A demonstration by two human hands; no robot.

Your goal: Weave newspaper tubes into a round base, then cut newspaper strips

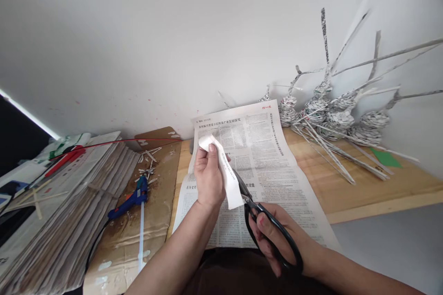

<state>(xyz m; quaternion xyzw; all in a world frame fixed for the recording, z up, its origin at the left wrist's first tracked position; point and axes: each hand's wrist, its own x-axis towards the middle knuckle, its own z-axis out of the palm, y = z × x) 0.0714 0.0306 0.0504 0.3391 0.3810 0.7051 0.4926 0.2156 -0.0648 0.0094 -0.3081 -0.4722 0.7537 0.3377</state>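
In the head view, my left hand pinches a narrow strip of white paper with a line of small print along it. The strip's upper end curls over my thumb, and its lower end hangs beside the blades. My right hand has its fingers through the black handles of a pair of scissors. The scissor blades point up and left, next to the strip's right edge; part of them is hidden behind it. Beneath both hands a large newspaper sheet lies spread on the wooden table.
Woven paper gourd shapes with long paper sticks stand at the back right by a green piece of paper. At left are a blue glue gun on stained cardboard and a tall stack of newspapers.
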